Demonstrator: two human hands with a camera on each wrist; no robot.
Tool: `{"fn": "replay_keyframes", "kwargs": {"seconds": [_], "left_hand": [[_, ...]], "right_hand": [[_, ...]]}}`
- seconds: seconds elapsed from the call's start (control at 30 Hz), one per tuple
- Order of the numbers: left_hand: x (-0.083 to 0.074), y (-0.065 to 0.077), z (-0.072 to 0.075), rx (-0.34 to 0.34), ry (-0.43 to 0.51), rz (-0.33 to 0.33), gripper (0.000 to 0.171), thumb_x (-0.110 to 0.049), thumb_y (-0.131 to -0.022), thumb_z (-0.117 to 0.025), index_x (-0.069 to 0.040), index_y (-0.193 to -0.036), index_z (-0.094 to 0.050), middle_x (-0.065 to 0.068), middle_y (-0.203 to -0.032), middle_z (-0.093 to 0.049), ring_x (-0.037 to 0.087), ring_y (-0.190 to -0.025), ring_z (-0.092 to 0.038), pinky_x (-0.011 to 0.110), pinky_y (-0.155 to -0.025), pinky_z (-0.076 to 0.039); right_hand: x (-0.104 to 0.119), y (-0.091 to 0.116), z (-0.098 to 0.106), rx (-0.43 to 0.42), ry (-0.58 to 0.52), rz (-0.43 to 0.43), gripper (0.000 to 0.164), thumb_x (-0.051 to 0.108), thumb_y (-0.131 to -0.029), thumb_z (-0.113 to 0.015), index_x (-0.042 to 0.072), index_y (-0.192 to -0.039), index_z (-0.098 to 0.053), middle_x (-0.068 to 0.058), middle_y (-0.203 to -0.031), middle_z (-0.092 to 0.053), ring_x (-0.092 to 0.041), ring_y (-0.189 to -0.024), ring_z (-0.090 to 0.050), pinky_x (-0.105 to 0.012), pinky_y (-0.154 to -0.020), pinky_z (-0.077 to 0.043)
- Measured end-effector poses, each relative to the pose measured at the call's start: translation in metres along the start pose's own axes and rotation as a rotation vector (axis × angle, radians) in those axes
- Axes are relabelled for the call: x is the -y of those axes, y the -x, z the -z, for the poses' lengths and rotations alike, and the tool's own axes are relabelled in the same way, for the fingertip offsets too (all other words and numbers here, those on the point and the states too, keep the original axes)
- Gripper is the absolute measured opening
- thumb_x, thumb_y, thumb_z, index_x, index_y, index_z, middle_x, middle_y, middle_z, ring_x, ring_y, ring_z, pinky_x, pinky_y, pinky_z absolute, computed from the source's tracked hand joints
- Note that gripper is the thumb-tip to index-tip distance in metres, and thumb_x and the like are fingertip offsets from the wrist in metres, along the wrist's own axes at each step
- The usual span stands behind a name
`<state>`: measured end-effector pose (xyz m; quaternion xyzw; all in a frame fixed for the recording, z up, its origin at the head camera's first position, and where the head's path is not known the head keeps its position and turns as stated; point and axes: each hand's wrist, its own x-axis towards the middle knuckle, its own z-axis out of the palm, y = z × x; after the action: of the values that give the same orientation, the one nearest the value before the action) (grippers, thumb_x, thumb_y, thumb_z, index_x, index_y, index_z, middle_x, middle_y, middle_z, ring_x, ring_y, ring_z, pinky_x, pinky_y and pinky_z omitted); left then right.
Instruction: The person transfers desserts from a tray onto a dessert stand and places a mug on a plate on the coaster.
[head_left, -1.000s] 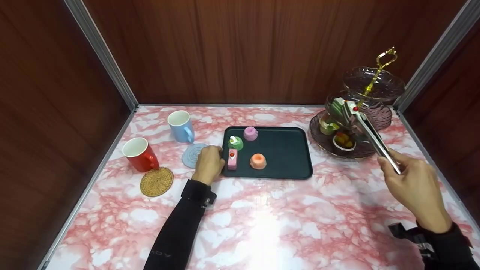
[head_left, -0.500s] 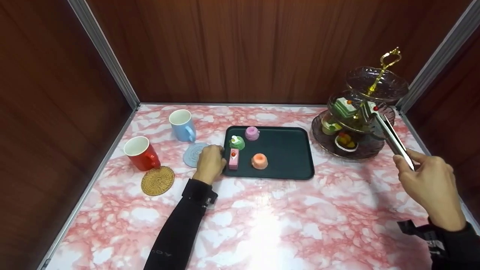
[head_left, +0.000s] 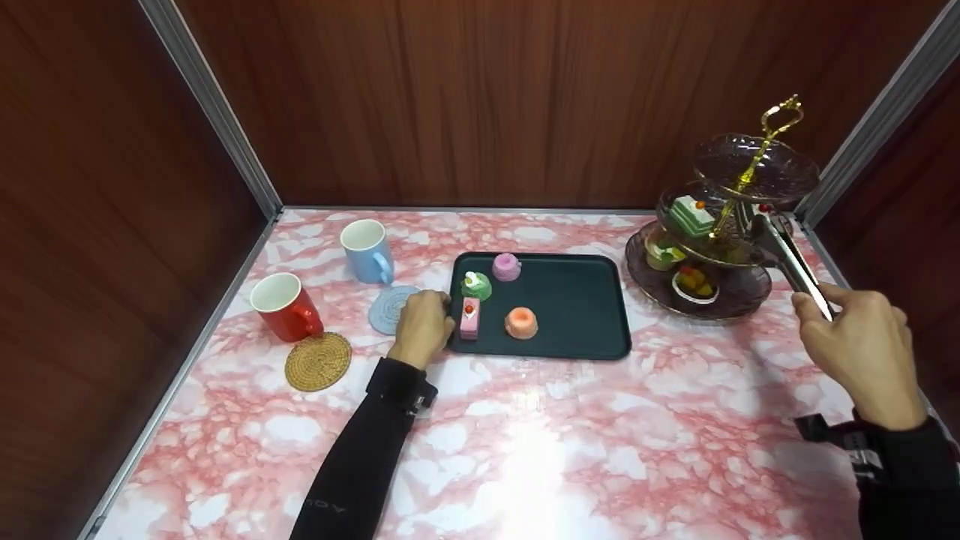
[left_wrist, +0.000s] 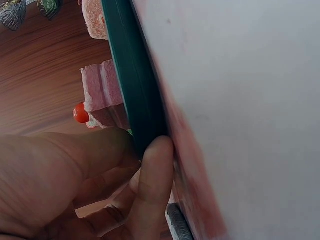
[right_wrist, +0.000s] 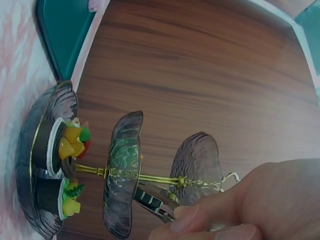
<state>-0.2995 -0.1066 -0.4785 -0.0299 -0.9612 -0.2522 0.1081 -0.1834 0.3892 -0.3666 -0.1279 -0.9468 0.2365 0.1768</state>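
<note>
My left hand (head_left: pixel 422 326) pinches the left rim of the dark green tray (head_left: pixel 574 307); the left wrist view shows thumb and finger on the edge. On the tray are a pink cake slice (head_left: pixel 469 319), a green cake (head_left: pixel 477 286), a purple cake (head_left: pixel 507 267) and an orange cake (head_left: pixel 521 322). My right hand (head_left: pixel 862 349) grips metal tongs (head_left: pixel 799 270). Their tips are at the middle tier of the tiered stand (head_left: pixel 772 120), at a dark layered cake slice (right_wrist: pixel 149 199) with a red cherry. Whether that slice rests on the plate is hidden.
A green layered cake (head_left: pixel 691 216) sits on the middle tier. Fruit cups (head_left: pixel 694 285) stand on the bottom tier. At left are a blue mug (head_left: pixel 367 253), a red mug (head_left: pixel 285 307), a blue coaster (head_left: pixel 388 309) and a woven coaster (head_left: pixel 319 361). Wood-grain walls enclose the table.
My right hand has moved right, carrying the cherry-topped slice in the tongs from the middle tier's left front to its right side. My left hand has stayed at the tray's edge.
</note>
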Motion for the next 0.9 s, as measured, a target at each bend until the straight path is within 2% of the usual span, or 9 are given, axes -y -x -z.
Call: {"fn": "replay_keyframes", "kwargs": {"seconds": [0.1, 0.23, 0.47, 0.73, 0.9], "left_hand": [[0.000, 0.000, 0.000, -0.008, -0.005, -0.005, 0.026, -0.009, -0.073, -0.069, -0.011, -0.099, -0.070, 0.011, -0.094, -0.068, 0.030, -0.088, -0.064, 0.044, -0.075, -0.050], [0.001, -0.001, 0.000, -0.003, -0.006, 0.003, 0.025, -0.009, -0.073, -0.069, -0.011, -0.098, -0.070, 0.010, -0.093, -0.067, 0.029, -0.088, -0.063, 0.044, -0.075, -0.050], [-0.001, -0.002, -0.001, 0.010, 0.009, 0.016, 0.024, -0.010, -0.073, -0.070, -0.012, -0.097, -0.070, 0.009, -0.092, -0.067, 0.029, -0.086, -0.063, 0.043, -0.074, -0.050], [-0.002, -0.001, -0.002, -0.002, 0.010, -0.005, 0.026, -0.008, -0.073, -0.070, -0.010, -0.098, -0.070, 0.010, -0.093, -0.067, 0.029, -0.088, -0.063, 0.043, -0.077, -0.049], [0.000, 0.000, -0.001, -0.003, 0.007, -0.006, 0.026, -0.008, -0.073, -0.069, -0.010, -0.099, -0.070, 0.010, -0.093, -0.067, 0.029, -0.089, -0.063, 0.043, -0.077, -0.049]], "right_hand": [[0.001, -0.009, -0.003, 0.005, 0.005, -0.005, 0.049, 0.054, -0.085, -0.049, 0.020, -0.118, -0.064, -0.025, -0.108, -0.062, -0.053, -0.094, -0.052, -0.059, -0.068, -0.036], [0.003, -0.022, -0.008, 0.029, 0.022, -0.023, 0.053, 0.057, -0.085, -0.048, 0.020, -0.121, -0.062, -0.028, -0.116, -0.058, -0.056, -0.092, -0.051, -0.059, -0.062, -0.036], [0.007, -0.038, -0.018, 0.066, 0.055, -0.052, 0.056, 0.058, -0.085, -0.045, 0.016, -0.115, -0.065, -0.030, -0.105, -0.059, -0.054, -0.082, -0.054, -0.049, -0.044, -0.035], [0.008, -0.041, -0.025, 0.071, 0.063, -0.049, 0.055, 0.055, -0.086, -0.044, 0.014, -0.118, -0.063, -0.032, -0.103, -0.059, -0.054, -0.077, -0.055, -0.046, -0.041, -0.035], [0.011, -0.039, -0.025, 0.041, 0.067, -0.040, 0.050, 0.054, -0.086, -0.045, 0.012, -0.103, -0.067, -0.033, -0.094, -0.059, -0.054, -0.072, -0.055, -0.045, -0.039, -0.033]]}}
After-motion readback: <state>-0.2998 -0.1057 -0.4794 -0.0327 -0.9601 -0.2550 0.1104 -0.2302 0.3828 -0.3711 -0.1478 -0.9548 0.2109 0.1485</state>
